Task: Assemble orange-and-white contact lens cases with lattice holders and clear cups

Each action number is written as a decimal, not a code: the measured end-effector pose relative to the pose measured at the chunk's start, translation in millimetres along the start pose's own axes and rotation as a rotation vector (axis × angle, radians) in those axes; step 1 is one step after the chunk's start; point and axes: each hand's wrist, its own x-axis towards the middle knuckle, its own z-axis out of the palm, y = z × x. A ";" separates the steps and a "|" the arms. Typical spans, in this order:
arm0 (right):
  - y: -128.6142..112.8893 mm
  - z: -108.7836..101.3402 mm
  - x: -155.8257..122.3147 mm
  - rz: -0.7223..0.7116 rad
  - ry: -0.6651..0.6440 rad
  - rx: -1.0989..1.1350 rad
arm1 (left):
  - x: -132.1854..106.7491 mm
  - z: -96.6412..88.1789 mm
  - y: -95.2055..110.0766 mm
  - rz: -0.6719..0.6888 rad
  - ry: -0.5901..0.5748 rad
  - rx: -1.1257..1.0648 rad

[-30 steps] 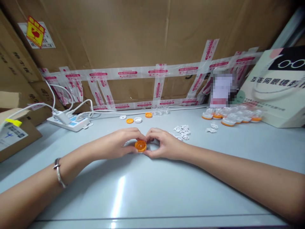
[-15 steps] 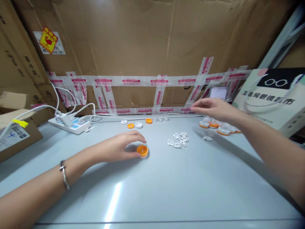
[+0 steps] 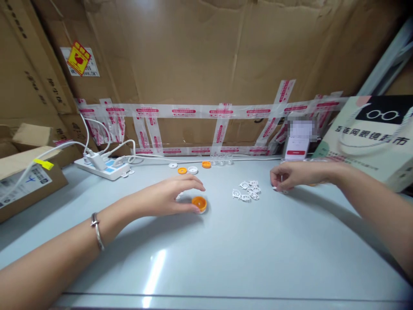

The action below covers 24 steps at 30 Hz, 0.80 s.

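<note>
My left hand [image 3: 171, 198] curves around an orange round plastic cup [image 3: 199, 203] with a white base, which sits on the table. The thumb touches its near left side, while the other fingers are spread apart behind it with a gap. Farther right, my right hand [image 3: 287, 175] is down at the tabletop, fingertips pinched on a small white or clear plastic piece [image 3: 275, 188]. Most of that piece is hidden by the fingers. Between the hands lies a loose cluster of white spoked plastic parts [image 3: 245, 191].
Along the back are orange rings [image 3: 182, 171], white rings [image 3: 192, 170] and clear round pieces [image 3: 221, 160]. A power strip [image 3: 109, 169] with cables is at left, beside a carton [image 3: 29, 181]. A phone [image 3: 297, 140] and paper bag [image 3: 368, 137] stand at right.
My right hand has come down from above the table and closed its fingertips on a small piece. My left hand stays by the orange cup. The view has shifted slightly.
</note>
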 end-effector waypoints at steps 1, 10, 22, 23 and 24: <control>-2.8 0.3 -0.1 0.000 -0.062 0.039 | -0.3 -0.5 0.2 -0.008 0.014 0.006; -92.4 21.9 0.8 -0.093 -0.043 0.770 | 4.8 3.4 10.3 0.080 0.291 -0.040; -178.8 68.6 -28.4 0.020 -0.050 1.531 | 6.2 16.2 32.1 0.078 0.825 -0.591; -179.5 69.8 -30.1 0.031 -0.040 1.541 | 6.0 16.7 33.6 0.068 0.838 -0.618; -180.0 71.3 -31.7 0.037 -0.037 1.548 | 6.2 17.5 35.2 0.049 0.851 -0.641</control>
